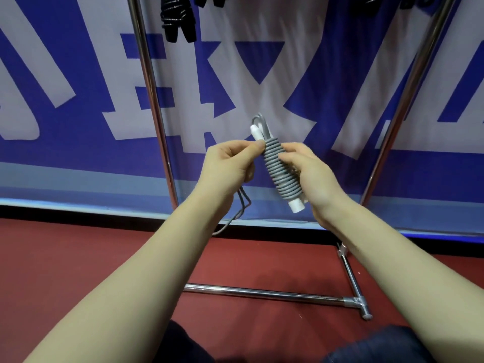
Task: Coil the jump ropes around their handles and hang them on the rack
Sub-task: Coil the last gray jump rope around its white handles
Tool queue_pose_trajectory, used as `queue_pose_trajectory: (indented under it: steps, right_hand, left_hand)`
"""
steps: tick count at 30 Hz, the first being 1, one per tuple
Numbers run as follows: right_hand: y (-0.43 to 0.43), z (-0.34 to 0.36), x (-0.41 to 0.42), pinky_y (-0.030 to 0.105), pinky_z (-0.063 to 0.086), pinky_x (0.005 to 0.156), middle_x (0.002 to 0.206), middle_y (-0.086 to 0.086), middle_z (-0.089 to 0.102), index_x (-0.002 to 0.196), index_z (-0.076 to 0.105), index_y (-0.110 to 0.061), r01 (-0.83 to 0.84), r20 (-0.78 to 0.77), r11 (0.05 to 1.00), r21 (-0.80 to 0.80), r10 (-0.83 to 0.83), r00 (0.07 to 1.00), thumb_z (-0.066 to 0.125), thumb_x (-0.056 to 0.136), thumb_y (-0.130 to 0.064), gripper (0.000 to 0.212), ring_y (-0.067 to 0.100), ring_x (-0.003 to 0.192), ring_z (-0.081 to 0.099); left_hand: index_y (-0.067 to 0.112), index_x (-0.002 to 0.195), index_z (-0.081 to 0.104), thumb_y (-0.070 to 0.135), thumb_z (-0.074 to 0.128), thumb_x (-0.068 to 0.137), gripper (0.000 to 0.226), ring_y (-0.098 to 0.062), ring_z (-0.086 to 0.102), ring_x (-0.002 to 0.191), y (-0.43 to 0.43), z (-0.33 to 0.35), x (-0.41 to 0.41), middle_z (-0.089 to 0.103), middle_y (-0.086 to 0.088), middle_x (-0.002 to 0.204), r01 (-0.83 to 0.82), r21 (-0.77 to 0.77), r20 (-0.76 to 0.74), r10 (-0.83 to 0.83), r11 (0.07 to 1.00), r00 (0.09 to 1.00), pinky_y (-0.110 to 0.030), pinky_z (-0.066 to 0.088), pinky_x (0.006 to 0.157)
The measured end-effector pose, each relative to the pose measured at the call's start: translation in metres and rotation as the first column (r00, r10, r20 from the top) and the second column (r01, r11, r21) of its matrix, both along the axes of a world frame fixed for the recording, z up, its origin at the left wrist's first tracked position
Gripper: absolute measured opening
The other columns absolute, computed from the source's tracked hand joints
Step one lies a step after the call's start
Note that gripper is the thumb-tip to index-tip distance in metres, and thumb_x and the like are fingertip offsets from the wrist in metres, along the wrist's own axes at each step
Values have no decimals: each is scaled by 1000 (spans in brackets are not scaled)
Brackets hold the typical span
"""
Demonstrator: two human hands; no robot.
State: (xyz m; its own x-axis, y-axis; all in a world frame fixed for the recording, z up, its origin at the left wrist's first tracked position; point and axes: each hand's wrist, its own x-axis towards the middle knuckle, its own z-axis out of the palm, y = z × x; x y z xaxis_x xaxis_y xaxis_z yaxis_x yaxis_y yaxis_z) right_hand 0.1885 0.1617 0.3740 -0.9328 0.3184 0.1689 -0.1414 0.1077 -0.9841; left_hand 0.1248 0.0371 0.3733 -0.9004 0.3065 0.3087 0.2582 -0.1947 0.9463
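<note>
A grey jump rope is wound in tight coils around its white handles, whose ends show above and below the coils. My right hand grips the coiled bundle from the right. My left hand pinches the rope near the top of the coils, and a loose loop of grey rope hangs below this hand. The chrome rack stands just behind, and black coiled jump ropes hang from it at the top left.
The rack's right upright and its floor bar frame the space in front of a blue and white banner. The floor is dark red. More black ropes hang at the top right. My knees show at the bottom edge.
</note>
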Motion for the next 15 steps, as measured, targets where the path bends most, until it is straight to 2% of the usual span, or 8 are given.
queue_pose_trajectory:
  steps: [2, 4, 5, 7, 9, 11, 13, 15]
  right_hand:
    - [-2, -3, -1, 17, 43, 58, 85, -7, 56, 114, 53, -18, 50, -20, 990, 132, -48, 999, 67, 81, -16, 36, 3, 66, 52]
    - [-1, -8, -3, 21, 43, 63, 95, -4, 54, 114, 47, -25, 94, -30, 900, 425, -90, 996, 76, 70, -17, 53, 10, 74, 52]
    - [0, -10, -5, 19, 42, 66, 101, -3, 51, 118, 47, -25, 132, -64, 843, 521, -116, 991, 78, 71, -17, 57, 11, 79, 53]
    - [-1, -12, -5, 15, 44, 74, 107, -2, 47, 126, 51, -25, 222, -146, 766, 603, -167, 975, 75, 78, -21, 55, 15, 90, 56]
    - [-4, -13, -5, 34, 47, 85, 119, -3, 50, 141, 42, -32, 277, -158, 644, 713, -238, 958, 67, 87, -34, 60, 26, 102, 57]
    - [-8, -14, -5, 41, 42, 87, 135, -4, 47, 152, 24, -35, 270, -125, 549, 791, -287, 950, 56, 94, -41, 66, 31, 113, 54]
    - [-11, -14, -4, 40, 39, 84, 139, -1, 46, 154, 17, -33, 285, -149, 541, 791, -282, 948, 51, 97, -36, 67, 33, 115, 53]
    - [-8, -13, -4, 37, 38, 80, 131, 0, 51, 154, 13, -37, 282, -168, 565, 776, -247, 954, 52, 95, -30, 71, 32, 108, 55]
  left_hand:
    - [7, 72, 70, 13, 66, 92, 21, -11, 35, 43, 6, 1, 5, 42, -1, 46, -30, 22, 4, 30, 999, 1000, -20, 34, 46]
    - [6, 72, 69, 14, 66, 92, 22, -11, 36, 44, 8, 3, 7, 42, -1, 46, -56, 38, 11, 56, 998, 998, -18, 34, 45]
    - [5, 72, 69, 14, 66, 92, 22, -11, 36, 44, 8, 2, 7, 42, -1, 46, -70, 40, 9, 70, 997, 998, -17, 34, 45]
    - [6, 69, 68, 13, 66, 92, 24, -12, 35, 45, 8, 1, 7, 42, -3, 48, -94, 49, 10, 93, 994, 996, -18, 32, 45]
    - [9, 66, 68, 13, 66, 91, 26, -12, 36, 45, 8, -1, 8, 42, -2, 47, -112, 65, 26, 110, 992, 994, -19, 33, 46]
    - [9, 67, 69, 14, 67, 91, 25, -11, 36, 45, 8, -2, 10, 42, -1, 46, -119, 90, 45, 116, 989, 992, -19, 33, 46]
    - [8, 71, 71, 15, 68, 91, 22, -12, 36, 45, 9, -2, 13, 41, -1, 47, -108, 121, 74, 100, 987, 992, -20, 35, 48]
    - [8, 72, 71, 16, 69, 90, 20, -13, 36, 46, 10, -5, 15, 41, -4, 49, -93, 147, 96, 79, 985, 992, -19, 35, 47]
